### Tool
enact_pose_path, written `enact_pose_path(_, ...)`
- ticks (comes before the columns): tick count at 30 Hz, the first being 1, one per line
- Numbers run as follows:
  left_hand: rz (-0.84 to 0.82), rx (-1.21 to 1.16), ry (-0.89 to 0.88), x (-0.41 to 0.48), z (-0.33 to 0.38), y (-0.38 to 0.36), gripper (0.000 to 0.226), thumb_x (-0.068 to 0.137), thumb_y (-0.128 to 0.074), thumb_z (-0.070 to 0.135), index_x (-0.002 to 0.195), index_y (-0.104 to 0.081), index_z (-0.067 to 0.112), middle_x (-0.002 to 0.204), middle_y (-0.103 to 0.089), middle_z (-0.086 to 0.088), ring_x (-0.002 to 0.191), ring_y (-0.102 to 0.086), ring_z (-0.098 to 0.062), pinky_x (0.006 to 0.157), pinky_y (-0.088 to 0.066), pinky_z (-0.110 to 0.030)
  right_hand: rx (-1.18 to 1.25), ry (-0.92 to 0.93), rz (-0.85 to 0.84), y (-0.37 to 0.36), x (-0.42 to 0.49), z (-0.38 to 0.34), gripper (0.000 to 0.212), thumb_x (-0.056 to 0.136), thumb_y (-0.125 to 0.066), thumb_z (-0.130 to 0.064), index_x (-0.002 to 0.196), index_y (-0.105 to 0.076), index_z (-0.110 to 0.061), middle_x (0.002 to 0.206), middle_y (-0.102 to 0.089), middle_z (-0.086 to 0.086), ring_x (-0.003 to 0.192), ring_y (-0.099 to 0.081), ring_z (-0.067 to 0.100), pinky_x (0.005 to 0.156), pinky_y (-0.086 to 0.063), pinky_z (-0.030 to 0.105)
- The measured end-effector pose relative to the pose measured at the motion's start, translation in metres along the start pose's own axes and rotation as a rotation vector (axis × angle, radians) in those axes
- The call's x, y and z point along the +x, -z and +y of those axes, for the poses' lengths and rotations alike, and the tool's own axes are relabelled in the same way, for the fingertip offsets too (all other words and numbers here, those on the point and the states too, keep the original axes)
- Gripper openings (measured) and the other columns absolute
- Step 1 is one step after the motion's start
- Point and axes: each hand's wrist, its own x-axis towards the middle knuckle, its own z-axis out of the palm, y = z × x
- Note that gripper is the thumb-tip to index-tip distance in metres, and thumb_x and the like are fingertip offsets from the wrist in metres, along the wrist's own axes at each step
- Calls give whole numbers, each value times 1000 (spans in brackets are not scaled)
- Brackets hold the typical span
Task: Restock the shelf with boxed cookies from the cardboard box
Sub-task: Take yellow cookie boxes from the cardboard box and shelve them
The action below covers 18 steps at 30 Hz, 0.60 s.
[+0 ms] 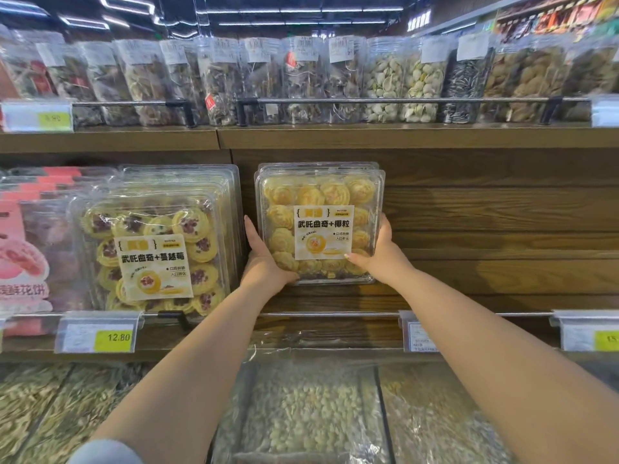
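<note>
Wood-grain brown panelling forms the back wall (485, 222) and the boards of the shelf (335, 301), seen from the head camera. A clear plastic cookie box (318, 190) with a white and yellow label is held upright against that back wall, at the left end of a bare stretch of the shelf. Whether its bottom edge rests on the board cannot be told.

The box is gripped from both sides. The left hand (264, 262) is laid along its left edge with fingers stretched upward and the thumb wrapped round the lower front corner. The right hand (382, 252) pinches the right edge, thumb pressed across the front and fingers hidden behind.

Just beside it to the left, a stack of berry cookie boxes (157, 242) is stood, with pink packets (23, 256) further left. Price tags (97, 333) are clipped to the front rail. Clear tubs of nuts and seeds (402, 78) are lined along the upper shelf, bulk bins (311, 413) are set below, and strip lights (301, 10) are seen overhead.
</note>
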Motion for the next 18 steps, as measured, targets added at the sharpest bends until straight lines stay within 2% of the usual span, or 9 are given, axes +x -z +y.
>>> enact_pose_path(4,21,-28,60,-6,3,3,137,72,-81,17,137,38,30,152,-22,-17,136,-33,-31,111,-28,-46,-6,-94,21,5,-7,-6,107,88,-66,-34,148,22,-22,151,-35,11,128,-48,29,101,-41,40)
enact_pose_path(7,7,-117,91,-13,5,9,128,77,-76,23,139,36,27,153,-19,-19,136,-33,-32,111,-27,-45,12,-134,46,9,-17,-14,102,90,-63,-35,150,18,-20,155,-28,11,131,-44,30,102,-40,40)
enact_pose_path(9,-10,-159,54,-27,7,18,120,79,-73,21,144,28,23,151,-25,-19,133,-38,-33,107,-33,-43,29,-146,52,15,-31,-18,95,91,-60,-36,152,12,-20,155,-27,10,133,-42,30,102,-39,39)
enact_pose_path(11,-31,-161,5,-48,12,28,105,83,-69,18,149,12,20,145,-36,-16,127,-45,-31,98,-41,-39,43,-134,54,23,-50,-20,86,92,-58,-38,153,1,-19,155,-28,10,137,-38,28,106,-37,39)
enact_pose_path(12,-37,-148,-29,-60,15,33,92,84,-67,17,150,-3,17,140,-42,-14,121,-49,-28,93,-43,-36,52,-120,60,27,-62,-22,81,93,-57,-39,153,-6,-19,155,-29,10,138,-36,28,108,-34,40)
enact_pose_path(14,-69,-86,-109,-84,20,39,61,86,-62,18,139,-34,13,125,-55,-6,103,-55,-21,79,-44,-29,71,-88,79,36,-87,-24,69,94,-55,-38,150,-21,-16,152,-34,9,137,-38,26,110,-34,38)
enact_pose_path(15,-95,-64,-134,-97,23,41,49,87,-60,19,133,-44,13,119,-58,-2,96,-54,-17,77,-42,-27,89,-77,94,41,-102,-25,63,95,-54,-38,148,-29,-16,150,-39,8,134,-41,25,109,-37,38)
enact_pose_path(18,-185,-101,-198,-136,30,41,40,87,-60,21,126,-53,14,113,-60,0,95,-53,-13,79,-40,-24,167,-65,174,56,-149,-20,47,94,-54,-37,134,-50,-14,136,-54,7,122,-52,24,103,-44,43)
